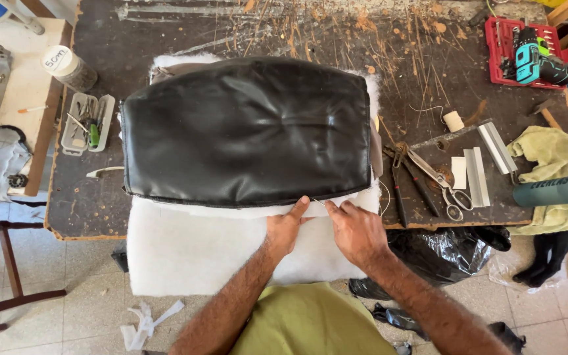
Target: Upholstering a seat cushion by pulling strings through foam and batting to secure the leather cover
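Note:
A black leather cushion cover (248, 128) lies over thick white padding (192, 246) that hangs off the workbench's near edge. My left hand (286, 227) presses on the padding just below the cover's lower seam, fingers pinching the edge. My right hand (356, 230) is beside it, pinched on a thin needle (319, 202) at the same seam. A fine thread (385, 197) trails to the right of the seam.
Scissors (438, 181) and pliers (399, 184) lie right of the cushion, with metal strips (484, 161), a thread spool (453, 121) and a yellow-green cloth (553, 158). A red case with a teal drill (527, 56) sits far right. A small tool tray (87, 121) and a jar (70, 66) are left.

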